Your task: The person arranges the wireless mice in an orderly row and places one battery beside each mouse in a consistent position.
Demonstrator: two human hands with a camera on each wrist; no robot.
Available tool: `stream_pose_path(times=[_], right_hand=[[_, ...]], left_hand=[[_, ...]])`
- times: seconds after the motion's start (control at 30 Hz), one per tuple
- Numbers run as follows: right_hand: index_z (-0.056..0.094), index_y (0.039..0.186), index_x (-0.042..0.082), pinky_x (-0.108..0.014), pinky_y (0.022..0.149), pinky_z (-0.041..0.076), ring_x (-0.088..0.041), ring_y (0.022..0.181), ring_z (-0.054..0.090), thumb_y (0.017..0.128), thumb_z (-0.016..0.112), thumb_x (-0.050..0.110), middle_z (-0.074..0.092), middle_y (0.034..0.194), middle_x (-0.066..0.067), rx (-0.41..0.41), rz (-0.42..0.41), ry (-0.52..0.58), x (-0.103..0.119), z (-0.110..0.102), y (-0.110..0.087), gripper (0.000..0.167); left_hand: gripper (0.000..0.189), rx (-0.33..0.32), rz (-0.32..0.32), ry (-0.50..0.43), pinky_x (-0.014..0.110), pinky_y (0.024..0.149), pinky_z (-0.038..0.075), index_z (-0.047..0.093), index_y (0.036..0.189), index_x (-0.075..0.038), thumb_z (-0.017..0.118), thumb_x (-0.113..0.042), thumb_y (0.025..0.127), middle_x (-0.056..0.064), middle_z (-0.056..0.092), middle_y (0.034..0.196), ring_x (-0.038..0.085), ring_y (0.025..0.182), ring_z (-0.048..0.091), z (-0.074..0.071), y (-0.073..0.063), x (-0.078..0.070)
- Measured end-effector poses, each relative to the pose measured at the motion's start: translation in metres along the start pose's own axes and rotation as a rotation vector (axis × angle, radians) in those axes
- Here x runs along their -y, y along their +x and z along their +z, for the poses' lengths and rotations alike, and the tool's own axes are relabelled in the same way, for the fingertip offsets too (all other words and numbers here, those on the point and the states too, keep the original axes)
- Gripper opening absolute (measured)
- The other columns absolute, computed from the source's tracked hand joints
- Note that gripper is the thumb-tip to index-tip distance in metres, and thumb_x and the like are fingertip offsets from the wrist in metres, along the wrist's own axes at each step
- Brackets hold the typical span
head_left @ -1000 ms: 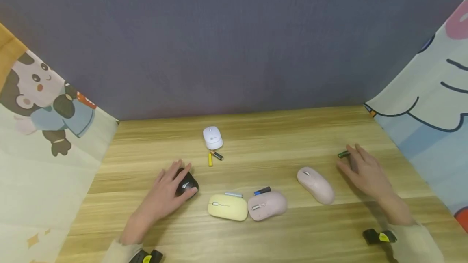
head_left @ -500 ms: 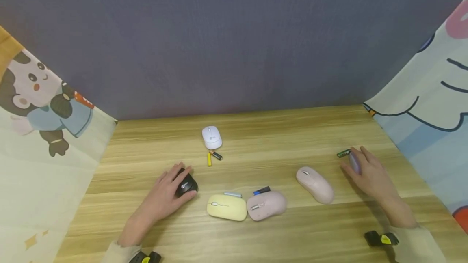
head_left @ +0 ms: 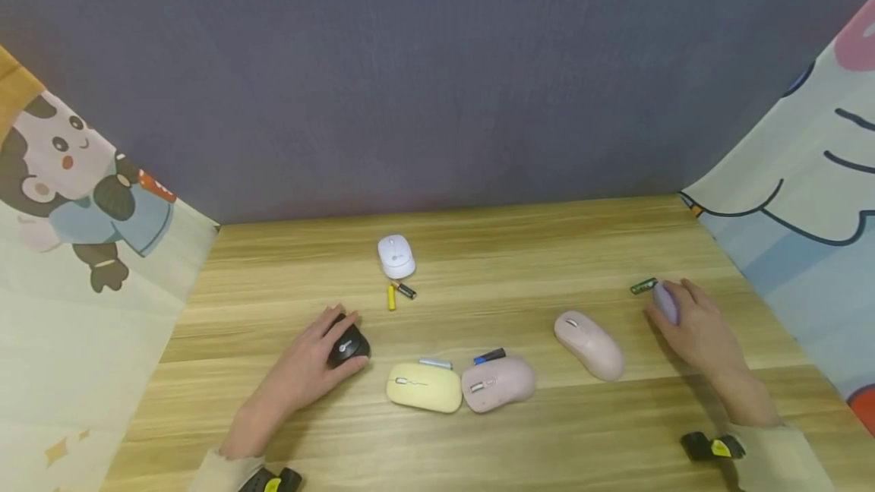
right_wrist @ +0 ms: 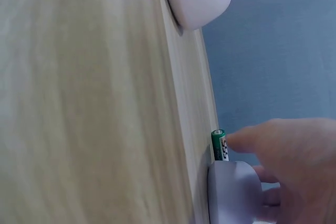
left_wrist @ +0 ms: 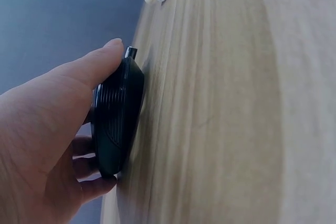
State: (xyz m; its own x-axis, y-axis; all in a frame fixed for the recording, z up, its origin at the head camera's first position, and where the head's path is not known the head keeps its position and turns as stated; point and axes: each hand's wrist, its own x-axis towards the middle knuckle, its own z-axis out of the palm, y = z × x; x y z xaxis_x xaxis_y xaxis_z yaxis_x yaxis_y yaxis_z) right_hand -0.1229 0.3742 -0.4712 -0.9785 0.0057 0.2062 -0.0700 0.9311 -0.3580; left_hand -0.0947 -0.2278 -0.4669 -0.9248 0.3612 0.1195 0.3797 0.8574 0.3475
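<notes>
My left hand (head_left: pixel 311 359) holds a black computer mouse (head_left: pixel 349 348), thumb on its near right side and fingers over its far left. In the left wrist view, a small dark cylinder (left_wrist: pixel 131 52) shows just past the mouse's end. At the right, my right hand (head_left: pixel 697 329) grips a lilac mouse (head_left: pixel 666 304), its back mostly hidden under the palm. A green battery (head_left: pixel 643 286) lies against the far left of that mouse. In the right wrist view, my thumb tip is right at this battery (right_wrist: pixel 219 145).
A white mouse (head_left: pixel 396 257) stands at the back with a yellow battery (head_left: pixel 392 298) and a black one (head_left: pixel 405 291). Nearer are a yellow mouse (head_left: pixel 424 388), a mauve mouse (head_left: pixel 499 384), a silver battery (head_left: pixel 436 364), a blue-black battery (head_left: pixel 489 356) and a pink mouse (head_left: pixel 589 345).
My right hand has drawn back slightly to the right, so more of the lilac mouse and the green battery shows. The left hand stays on the black mouse.
</notes>
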Motion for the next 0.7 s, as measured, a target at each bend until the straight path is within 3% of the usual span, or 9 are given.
stream_pose_path(times=[0.37,0.7], right_hand=[[0.043,0.139,-0.017,-0.078,0.085,0.046,-0.067,0.107,0.049,0.100,0.063,0.023,0.044,0.129,-0.050,-0.019,0.085,-0.022,0.0018,0.0020,-0.0007,0.059],[0.046,0.137,-0.017,-0.079,0.087,0.045,-0.067,0.109,0.048,0.098,0.064,0.020,0.045,0.128,-0.051,-0.017,0.114,0.009,0.0027,0.0009,0.0026,0.056]], left_hand=[[0.071,-0.002,-0.010,0.002,0.068,0.107,0.045,0.056,0.148,-0.015,0.073,-0.054,0.092,0.026,0.047,0.154,0.049,0.142,0.044,-0.0011,0.0008,0.0004],[0.071,-0.013,-0.018,0.009,0.067,0.107,0.046,0.056,0.148,-0.017,0.072,-0.057,0.091,0.024,0.048,0.154,0.048,0.141,0.046,0.0005,0.0008,0.0016]])
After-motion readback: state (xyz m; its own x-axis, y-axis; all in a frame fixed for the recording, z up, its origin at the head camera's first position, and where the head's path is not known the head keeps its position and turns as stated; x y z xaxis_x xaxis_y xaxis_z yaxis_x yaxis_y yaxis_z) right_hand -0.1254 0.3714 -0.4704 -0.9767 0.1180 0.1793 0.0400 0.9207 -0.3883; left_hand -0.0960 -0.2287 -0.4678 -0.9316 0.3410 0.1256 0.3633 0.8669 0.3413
